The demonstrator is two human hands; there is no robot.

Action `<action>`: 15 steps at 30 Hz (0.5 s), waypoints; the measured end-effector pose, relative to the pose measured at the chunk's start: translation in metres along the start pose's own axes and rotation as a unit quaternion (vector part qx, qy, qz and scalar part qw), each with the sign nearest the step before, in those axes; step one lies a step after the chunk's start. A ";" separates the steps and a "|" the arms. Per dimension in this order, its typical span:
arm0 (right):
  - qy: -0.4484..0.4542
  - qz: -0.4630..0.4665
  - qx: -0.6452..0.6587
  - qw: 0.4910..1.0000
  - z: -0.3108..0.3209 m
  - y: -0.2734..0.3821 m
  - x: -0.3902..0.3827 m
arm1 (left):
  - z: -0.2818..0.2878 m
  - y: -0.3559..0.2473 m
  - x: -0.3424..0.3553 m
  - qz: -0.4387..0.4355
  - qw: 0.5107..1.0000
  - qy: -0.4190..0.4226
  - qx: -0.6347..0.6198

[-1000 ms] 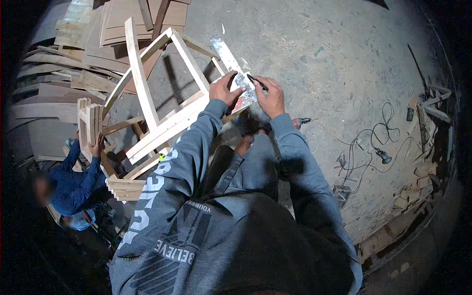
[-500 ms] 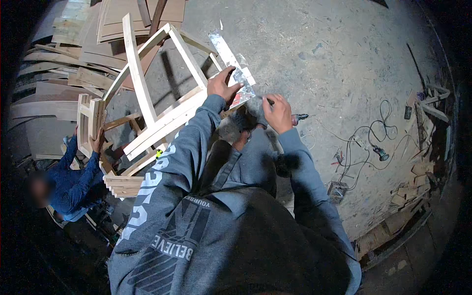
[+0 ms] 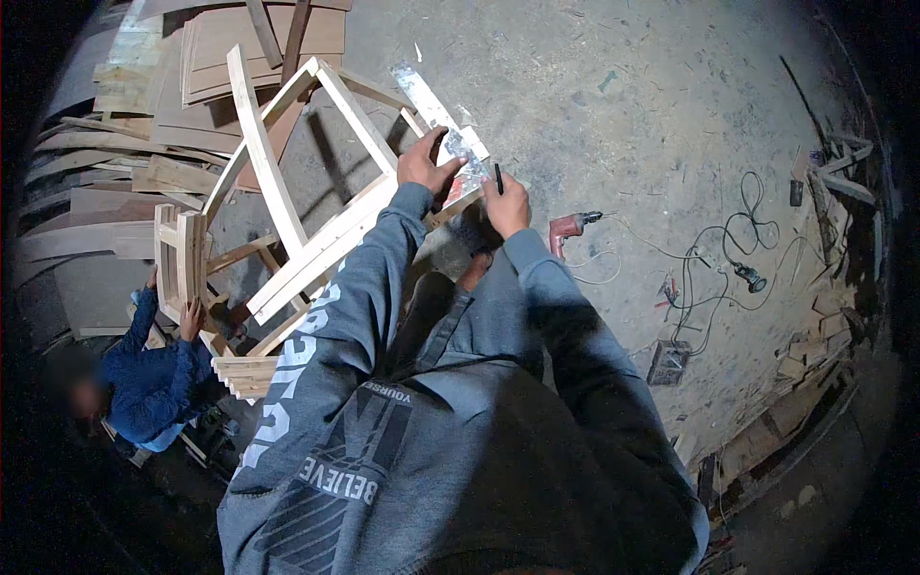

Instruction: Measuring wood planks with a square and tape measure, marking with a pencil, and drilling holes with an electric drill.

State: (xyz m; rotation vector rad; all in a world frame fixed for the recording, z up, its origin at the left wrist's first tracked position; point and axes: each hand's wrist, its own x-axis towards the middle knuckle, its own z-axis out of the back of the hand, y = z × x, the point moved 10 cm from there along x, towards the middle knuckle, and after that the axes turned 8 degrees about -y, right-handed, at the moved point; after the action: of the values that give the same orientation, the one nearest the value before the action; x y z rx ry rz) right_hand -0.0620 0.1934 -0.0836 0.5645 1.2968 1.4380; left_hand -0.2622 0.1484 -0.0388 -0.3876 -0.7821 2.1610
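Clock basis: hours read by me from the worker's lap, 12 straight ahead.
Left hand (image 3: 422, 168): between 11 and 12; thumb spread well away from the fingers, palm down over the metal strip; firmness of hold cannot be told.
Right hand (image 3: 508, 206): between 12 and 1; fingers curled closed around a black pen (image 3: 498, 178), which stands up from the grip; its writing end cannot be made out.
Metal strip (image 3: 422, 101): just short of 12; flat, pale, stained, laid across the end of the wooden frame, the right hand just beside its near end.
Wooden frame (image 3: 326, 250): at 10; pale bare timber, one rail running up to the left hand.
Drill (image 3: 567, 227): between 1 and 2; red, on the floor, bit pointing toward 2.
Corded tool (image 3: 750, 278): at 3, among loops of dark cable.
Co-worker (image 3: 144, 383): just below 9; blue sleeves, hands on a smaller frame (image 3: 195, 254).
Sheet stack (image 3: 259, 57): between 10 and 11; brown boards, overlapping.
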 end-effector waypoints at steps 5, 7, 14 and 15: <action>-0.065 -0.023 -0.037 0.997 -0.001 0.000 -0.009 | -0.001 0.004 -0.002 -0.011 1.000 -0.005 0.006; -0.074 -0.020 -0.046 0.996 -0.004 -0.001 -0.012 | 0.007 -0.001 -0.004 -0.049 0.998 -0.029 0.015; -0.042 -0.050 -0.008 0.998 -0.032 -0.003 -0.031 | 0.030 0.017 -0.017 -0.042 0.999 -0.024 0.017; -0.044 -0.048 -0.010 0.998 -0.034 -0.002 -0.034 | 0.032 0.020 -0.019 -0.043 0.999 -0.021 0.021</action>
State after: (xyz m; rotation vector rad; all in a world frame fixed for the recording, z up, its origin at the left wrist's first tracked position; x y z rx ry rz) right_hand -0.0803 0.1485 -0.0853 0.5385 1.2222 1.3321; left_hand -0.2779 0.1106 -0.0271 -0.2817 -0.7611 2.1076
